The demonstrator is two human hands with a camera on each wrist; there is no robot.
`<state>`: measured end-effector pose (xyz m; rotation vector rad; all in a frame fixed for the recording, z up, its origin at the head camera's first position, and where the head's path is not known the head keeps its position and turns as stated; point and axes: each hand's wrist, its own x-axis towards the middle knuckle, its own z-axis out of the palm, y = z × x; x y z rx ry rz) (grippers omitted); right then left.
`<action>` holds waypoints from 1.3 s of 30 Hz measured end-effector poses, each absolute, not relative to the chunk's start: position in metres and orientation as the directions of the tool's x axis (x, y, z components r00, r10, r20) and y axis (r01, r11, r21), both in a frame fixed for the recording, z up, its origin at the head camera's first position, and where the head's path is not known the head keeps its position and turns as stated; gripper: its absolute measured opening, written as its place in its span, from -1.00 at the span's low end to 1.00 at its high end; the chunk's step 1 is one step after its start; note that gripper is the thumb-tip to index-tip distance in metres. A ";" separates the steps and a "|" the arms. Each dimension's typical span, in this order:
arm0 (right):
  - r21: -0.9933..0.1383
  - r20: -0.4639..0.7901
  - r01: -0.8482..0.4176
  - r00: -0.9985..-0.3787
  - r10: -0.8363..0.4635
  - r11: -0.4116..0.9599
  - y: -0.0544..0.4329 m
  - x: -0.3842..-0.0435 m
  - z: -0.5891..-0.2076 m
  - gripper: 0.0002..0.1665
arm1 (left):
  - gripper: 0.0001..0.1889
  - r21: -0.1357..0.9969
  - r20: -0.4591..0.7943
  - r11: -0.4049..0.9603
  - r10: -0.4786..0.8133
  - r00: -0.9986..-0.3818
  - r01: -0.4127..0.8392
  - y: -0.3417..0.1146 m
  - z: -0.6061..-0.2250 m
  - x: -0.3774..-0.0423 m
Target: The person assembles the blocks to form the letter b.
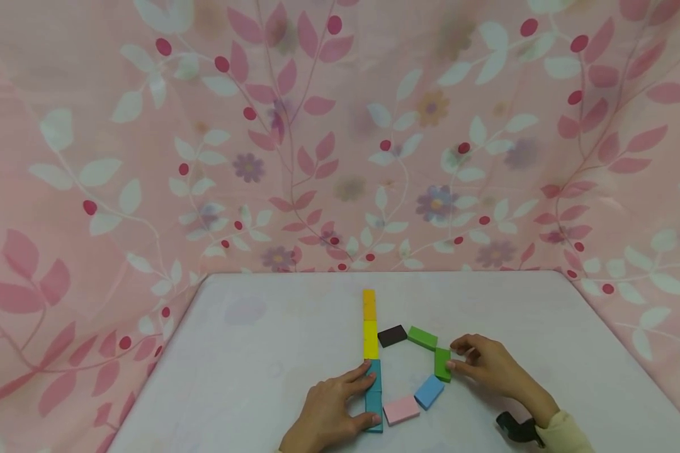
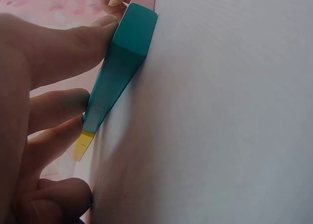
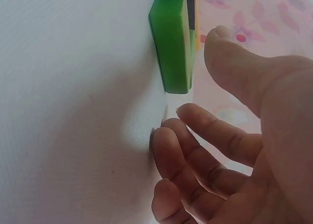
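Flat coloured blocks form a straight column with a curve on its right. My left hand [image 1: 333,408] rests its thumb and fingertips on the teal blocks [image 1: 374,402] at the column's near end. In the left wrist view, the thumb presses a teal block [image 2: 120,53] from above. My right hand [image 1: 495,368], fingers loosely bent, holds nothing. Its thumb overlaps the edge of the near green block [image 1: 442,363] in the head view, while the right wrist view shows the fingers just past the end of that green block [image 3: 171,43].
Beyond the teal pair stand a yellow block [image 1: 370,340] and an orange-yellow block [image 1: 369,305]. The curve also has a black block [image 1: 392,336], another green block [image 1: 422,338], a blue block [image 1: 429,392] and a pink block [image 1: 401,410]. A floral curtain [image 1: 340,157] hangs behind the white table [image 1: 249,352].
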<state>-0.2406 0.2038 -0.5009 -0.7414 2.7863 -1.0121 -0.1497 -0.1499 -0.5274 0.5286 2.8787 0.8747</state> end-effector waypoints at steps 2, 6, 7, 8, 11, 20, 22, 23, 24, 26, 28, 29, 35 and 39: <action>-0.630 0.080 -0.407 -0.881 -0.466 0.661 0.204 -0.240 -0.501 -0.55 | -0.26 0.552 0.023 0.775 0.355 -0.935 0.308 -0.150 -0.528 -0.150; -0.638 0.082 -0.408 -0.879 -0.469 0.653 0.204 -0.240 -0.501 -0.54 | -0.26 0.545 0.024 0.779 0.356 -0.934 0.310 -0.151 -0.528 -0.150; -0.639 0.081 -0.406 -0.880 -0.468 0.653 0.204 -0.240 -0.502 -0.54 | -0.26 0.545 0.022 0.780 0.355 -0.935 0.309 -0.151 -0.528 -0.150; -0.636 0.081 -0.407 -0.880 -0.468 0.655 0.204 -0.240 -0.502 -0.54 | -0.26 0.544 0.021 0.780 0.355 -0.934 0.309 -0.151 -0.528 -0.149; -0.629 0.084 -0.405 -0.884 -0.459 0.664 0.204 -0.241 -0.503 -0.55 | -0.27 0.543 0.022 0.780 0.357 -0.934 0.311 -0.150 -0.529 -0.150; -0.615 0.090 -0.418 -0.880 -0.467 0.668 0.206 -0.242 -0.505 -0.56 | -0.25 0.580 0.004 0.757 0.366 -0.931 0.300 -0.154 -0.526 -0.148; -0.616 0.091 -0.417 -0.880 -0.466 0.668 0.206 -0.242 -0.505 -0.56 | -0.24 0.586 0.015 0.751 0.367 -0.930 0.305 -0.156 -0.525 -0.146; -0.619 0.088 -0.412 -0.882 -0.462 0.669 0.206 -0.242 -0.505 -0.56 | -0.24 0.586 0.024 0.749 0.366 -0.930 0.310 -0.156 -0.524 -0.146; -0.621 0.086 -0.408 -0.884 -0.459 0.669 0.206 -0.242 -0.505 -0.56 | -0.23 0.588 0.033 0.745 0.365 -0.930 0.314 -0.157 -0.523 -0.146; -0.622 0.082 -0.405 -0.885 -0.458 0.670 0.207 -0.242 -0.504 -0.55 | -0.23 0.597 0.058 0.735 0.362 -0.930 0.323 -0.159 -0.522 -0.145; -0.626 0.076 -0.393 -0.890 -0.450 0.674 0.207 -0.241 -0.504 -0.54 | -0.22 0.594 0.089 0.730 0.358 -0.929 0.338 -0.161 -0.522 -0.144; -0.626 0.071 -0.387 -0.893 -0.444 0.677 0.208 -0.241 -0.504 -0.54 | -0.22 0.590 0.107 0.729 0.357 -0.928 0.348 -0.162 -0.522 -0.144; -0.604 0.057 -0.354 -0.913 -0.404 0.714 0.212 -0.243 -0.501 -0.49 | -0.23 0.590 0.189 0.736 0.274 -0.943 0.332 -0.171 -0.520 -0.147; -0.597 0.045 -0.321 -0.928 -0.369 0.735 0.217 -0.244 -0.501 -0.46 | -0.26 0.575 0.276 0.754 0.189 -0.943 0.319 -0.183 -0.520 -0.149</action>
